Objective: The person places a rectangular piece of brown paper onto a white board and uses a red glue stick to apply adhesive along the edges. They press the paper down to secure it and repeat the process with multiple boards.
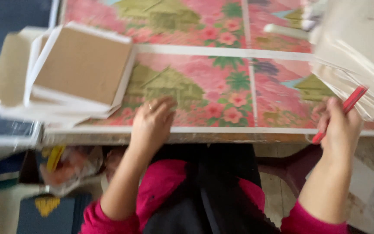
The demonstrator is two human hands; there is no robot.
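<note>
While the left hand (152, 123) rests flat and open-fingered on the flowered tablecloth (221, 82), the right hand (340, 125) grips a red pen (347, 108). Cardboard sheets (78, 65) lie beside the left hand.

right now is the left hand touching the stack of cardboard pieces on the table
Apart. The head view shows the left hand lying flat on the pink floral sheet, with a strip of that sheet plainly visible between it and the cardboard stack.

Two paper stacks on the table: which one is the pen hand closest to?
The white paper stack at the table's right end, beside the right hand holding the red pen. The brown-topped stack sits far left.
</note>
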